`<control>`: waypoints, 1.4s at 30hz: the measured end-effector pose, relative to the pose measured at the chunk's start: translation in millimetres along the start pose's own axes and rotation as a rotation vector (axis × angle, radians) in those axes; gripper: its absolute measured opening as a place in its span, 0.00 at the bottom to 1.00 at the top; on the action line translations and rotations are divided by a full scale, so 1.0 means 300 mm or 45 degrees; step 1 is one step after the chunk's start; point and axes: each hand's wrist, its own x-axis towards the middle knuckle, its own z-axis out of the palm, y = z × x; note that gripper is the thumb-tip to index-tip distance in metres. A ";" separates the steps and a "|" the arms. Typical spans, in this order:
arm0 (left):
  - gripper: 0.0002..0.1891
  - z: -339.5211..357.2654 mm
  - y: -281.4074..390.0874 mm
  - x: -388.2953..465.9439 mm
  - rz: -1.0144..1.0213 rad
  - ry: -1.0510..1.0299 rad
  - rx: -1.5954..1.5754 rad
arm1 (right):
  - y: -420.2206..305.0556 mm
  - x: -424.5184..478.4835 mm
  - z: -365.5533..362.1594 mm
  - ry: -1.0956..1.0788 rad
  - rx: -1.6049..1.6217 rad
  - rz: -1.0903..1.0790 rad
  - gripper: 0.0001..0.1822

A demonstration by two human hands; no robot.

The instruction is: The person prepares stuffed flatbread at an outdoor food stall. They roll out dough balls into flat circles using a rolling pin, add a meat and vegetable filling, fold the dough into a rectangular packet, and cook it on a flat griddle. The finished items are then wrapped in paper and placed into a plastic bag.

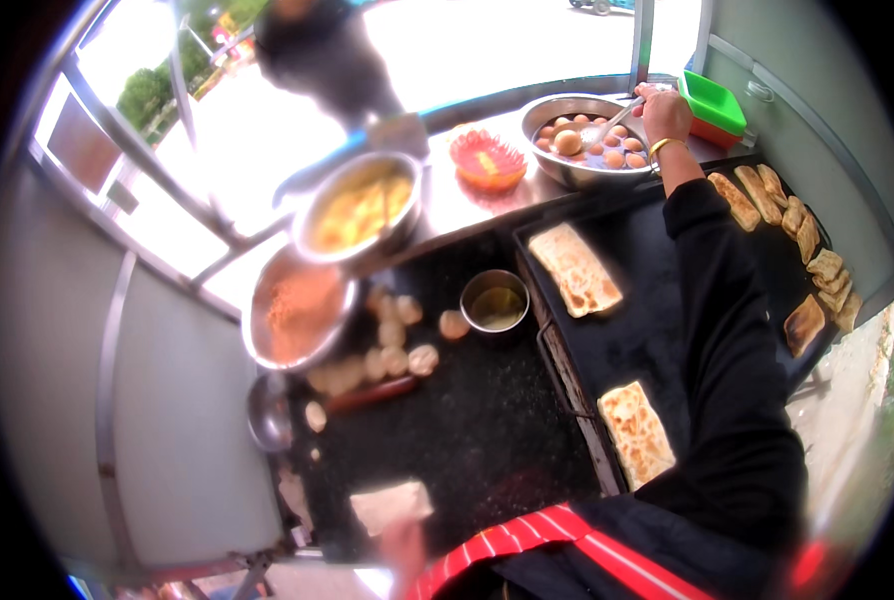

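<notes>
My right hand [664,116] grips the handle of a slotted metal ladle [610,122]; one egg rests in its bowl. The ladle is over a steel basin [583,176] of brown eggs in dark liquid. Low in the view, my left hand [404,551] is blurred and lies at the near edge of a pale, folded piece of dough [391,505] on the black work surface; whether it grips the dough does not show. Two browned rectangular flatbreads [574,270], [636,435] lie on the black griddle beneath and beside my right arm.
Bowls of yellow food [357,217] and reddish filling [301,307] stand at the left, near dough balls [393,360]. A steel cup of oil [495,301] stands beside the griddle. Browned bread pieces [807,232] line the right edge, below a green plastic container [713,101]. A person [327,60] stands outside.
</notes>
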 end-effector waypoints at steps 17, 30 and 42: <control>0.08 -0.021 -0.018 0.007 -0.078 0.034 -0.065 | -0.411 -0.074 0.321 0.127 -0.070 -0.159 0.19; 0.08 -0.026 -0.027 -0.009 -0.126 0.023 -0.111 | -0.464 -0.134 0.365 0.027 0.409 -0.160 0.15; 0.09 -0.025 -0.001 -0.022 0.002 -0.036 0.007 | -0.424 -0.115 0.273 0.004 0.647 -0.133 0.17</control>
